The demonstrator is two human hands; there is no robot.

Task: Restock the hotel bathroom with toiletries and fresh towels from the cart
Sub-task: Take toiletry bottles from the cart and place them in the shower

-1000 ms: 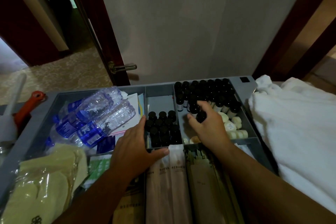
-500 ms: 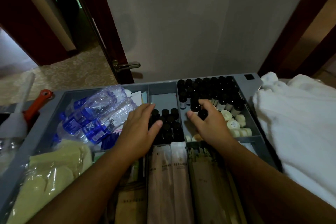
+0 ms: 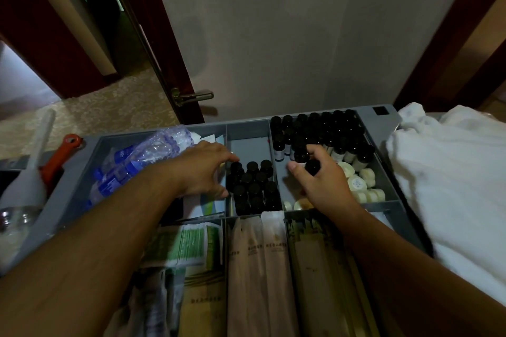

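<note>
A grey cart tray [image 3: 247, 128] with compartments lies below me. My right hand [image 3: 320, 186] grips a small dark-capped toiletry bottle [image 3: 312, 166] in the right compartment, in front of several more such bottles [image 3: 328, 134]. My left hand [image 3: 202, 169] reaches into the middle compartment, its fingertips touching the far-left bottle of a cluster of dark bottles [image 3: 253, 186]. I cannot tell whether it pinches one. Round white soaps [image 3: 361, 183] lie right of my right hand. White towels [image 3: 449, 172] are piled at the right.
Water bottles [image 3: 137, 161] fill the left compartment. Long wrapped packets [image 3: 257, 268] and green sachets [image 3: 191, 243] lie in the near compartments. An orange-handled tool [image 3: 60, 156] sits at the left. A door with a metal handle [image 3: 191, 96] stands behind the cart, beside a pale wall.
My left hand moved forward from the near packets to the middle cluster of bottles. My right hand lifted slightly with a bottle in its grip. The camera leaned closer.
</note>
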